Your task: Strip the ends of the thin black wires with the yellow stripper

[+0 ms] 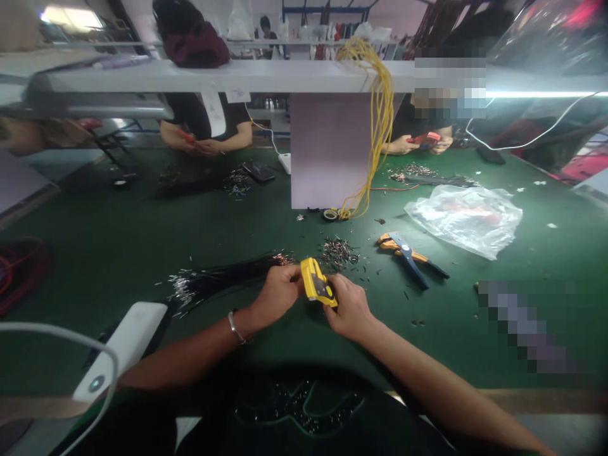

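Note:
My right hand [351, 308] is closed around the handles of a yellow wire stripper [317, 283] with a dark grey patch on its side. Fingers pinched together, my left hand [279, 297] meets the stripper's head from the left; whatever sits between those fingers is hidden. A bundle of thin black wires [228, 273] lies just beyond my left hand, copper showing at its right end and silvery tips at its left. Beyond the stripper is a heap of short black offcuts [338, 253]. A second wire stripper, orange and dark blue [406, 253], rests to the right.
A clear plastic bag [468, 218] lies on the green table [266, 345] at the right. Yellow cables [380, 120] hang from the shelf [266, 77] beside a tape roll [331, 215]. A white power strip [126, 345] is at the left. Two people work opposite, each holding a red tool.

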Action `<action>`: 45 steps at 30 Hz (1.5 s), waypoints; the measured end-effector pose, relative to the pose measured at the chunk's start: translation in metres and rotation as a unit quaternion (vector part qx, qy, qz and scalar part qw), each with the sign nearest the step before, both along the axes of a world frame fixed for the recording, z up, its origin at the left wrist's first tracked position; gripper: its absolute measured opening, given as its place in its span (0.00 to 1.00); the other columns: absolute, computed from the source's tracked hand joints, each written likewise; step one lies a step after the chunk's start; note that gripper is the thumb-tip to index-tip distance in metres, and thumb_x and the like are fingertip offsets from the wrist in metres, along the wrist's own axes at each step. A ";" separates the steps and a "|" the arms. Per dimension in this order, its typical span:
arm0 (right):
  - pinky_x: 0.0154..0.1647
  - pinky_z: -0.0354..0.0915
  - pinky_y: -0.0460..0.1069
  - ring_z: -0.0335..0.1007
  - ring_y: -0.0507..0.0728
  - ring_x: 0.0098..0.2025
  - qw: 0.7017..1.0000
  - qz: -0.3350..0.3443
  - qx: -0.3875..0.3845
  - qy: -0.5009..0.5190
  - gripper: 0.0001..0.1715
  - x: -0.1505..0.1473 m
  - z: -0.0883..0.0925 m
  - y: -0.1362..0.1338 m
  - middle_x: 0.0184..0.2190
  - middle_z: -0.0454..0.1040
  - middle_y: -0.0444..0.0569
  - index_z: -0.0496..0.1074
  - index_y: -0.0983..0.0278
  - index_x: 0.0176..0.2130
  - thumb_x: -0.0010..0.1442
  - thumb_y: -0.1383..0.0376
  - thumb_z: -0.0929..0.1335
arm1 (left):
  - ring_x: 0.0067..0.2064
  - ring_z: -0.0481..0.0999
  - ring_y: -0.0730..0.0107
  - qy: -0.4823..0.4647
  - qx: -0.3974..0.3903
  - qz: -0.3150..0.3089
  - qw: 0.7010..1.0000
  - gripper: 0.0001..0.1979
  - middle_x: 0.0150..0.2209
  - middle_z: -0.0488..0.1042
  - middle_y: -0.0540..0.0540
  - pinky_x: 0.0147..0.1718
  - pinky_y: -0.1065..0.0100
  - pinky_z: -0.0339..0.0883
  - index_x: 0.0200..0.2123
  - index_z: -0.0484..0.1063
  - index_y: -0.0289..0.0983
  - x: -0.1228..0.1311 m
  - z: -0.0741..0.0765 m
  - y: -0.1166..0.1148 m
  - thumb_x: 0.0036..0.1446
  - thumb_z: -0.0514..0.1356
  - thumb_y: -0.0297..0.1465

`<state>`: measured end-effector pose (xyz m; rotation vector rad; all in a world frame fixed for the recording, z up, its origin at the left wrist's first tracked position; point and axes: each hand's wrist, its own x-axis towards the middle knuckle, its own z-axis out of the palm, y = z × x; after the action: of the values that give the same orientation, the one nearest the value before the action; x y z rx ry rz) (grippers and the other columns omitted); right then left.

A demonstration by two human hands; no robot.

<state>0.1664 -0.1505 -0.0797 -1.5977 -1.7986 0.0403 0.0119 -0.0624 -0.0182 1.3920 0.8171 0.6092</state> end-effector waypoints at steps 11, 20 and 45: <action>0.33 0.66 0.51 0.69 0.56 0.27 0.843 0.119 -0.147 0.503 0.10 0.003 0.009 0.007 0.25 0.71 0.46 0.67 0.63 0.34 0.51 0.61 0.69 | 0.21 0.58 0.80 0.007 -0.026 0.030 0.999 0.06 0.17 0.65 0.55 0.23 0.73 0.54 0.24 0.75 0.33 0.002 -0.005 0.002 0.46 0.65 0.31; 0.32 0.65 0.51 0.68 0.56 0.28 0.810 0.158 -0.184 0.534 0.17 -0.002 0.008 0.006 0.27 0.71 0.47 0.68 0.64 0.35 0.49 0.57 0.73 | 0.24 0.64 0.78 -0.002 -0.022 0.036 0.999 0.04 0.20 0.70 0.52 0.26 0.72 0.59 0.26 0.76 0.33 0.001 0.000 0.003 0.46 0.64 0.29; 0.32 0.66 0.51 0.68 0.56 0.29 0.827 0.163 -0.186 0.504 0.11 -0.004 0.010 0.006 0.26 0.71 0.46 0.68 0.64 0.32 0.49 0.62 0.71 | 0.22 0.73 0.73 -0.054 -0.030 -0.064 0.996 0.08 0.21 0.74 0.47 0.28 0.68 0.70 0.23 0.73 0.33 0.003 -0.001 -0.002 0.52 0.60 0.29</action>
<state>0.1625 -0.1444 -0.0696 -1.0920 -1.1782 1.2263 0.0153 -0.0648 -0.0190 1.3338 0.6503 0.5509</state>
